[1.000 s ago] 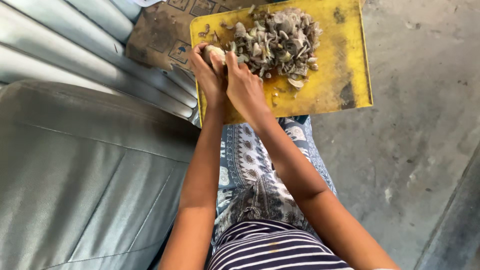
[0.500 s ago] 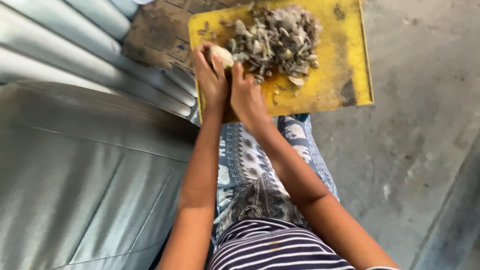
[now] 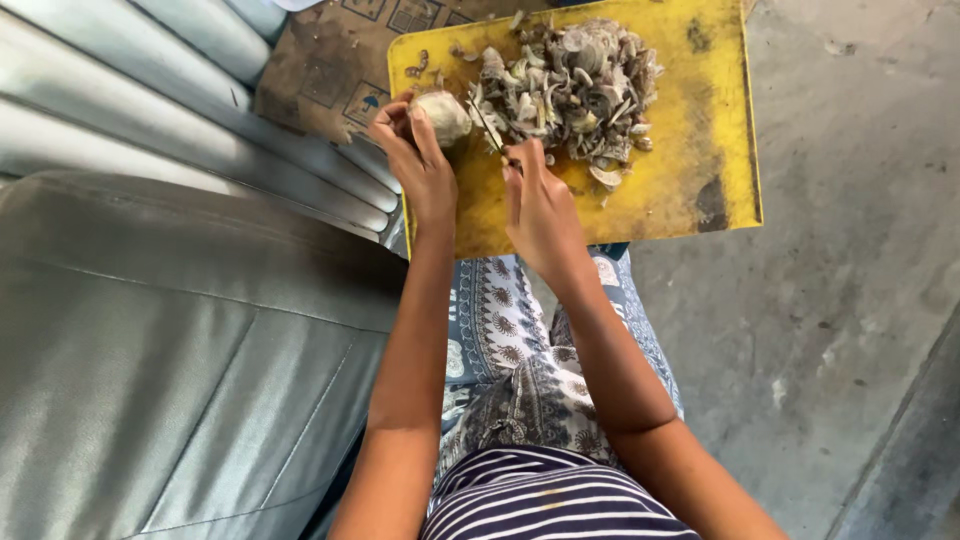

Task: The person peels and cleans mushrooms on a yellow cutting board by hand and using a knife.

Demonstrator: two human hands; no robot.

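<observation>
The left hand (image 3: 420, 165) held a pale bulb (image 3: 442, 115) at the near left part of the yellow board (image 3: 700, 130), its fingers curled round the bulb from below and behind, so the grip was pinched on it. The right hand (image 3: 540, 205) pinched a thin knife (image 3: 487, 128), thumb and forefinger closed on its handle; the blade slanted up and left toward the bulb, its tip just beside the heap of cut pieces (image 3: 575, 85).

To do this cut well, the bulb wanted turning so that a flat side sat on the board, with the left fingertips tucked back from the blade's line. Short strokes away from the holding hand seemed safest, and the slices could be pushed right, into the heap.

Both forearms reached forward from the lap, nearly parallel. The left wrist was bent slightly inward over the board's edge; the right wrist was straighter, its hand resting low on the board. The board lay across the knees, above a concrete floor (image 3: 850, 300), with a grey cushion (image 3: 150, 350) to the left.
</observation>
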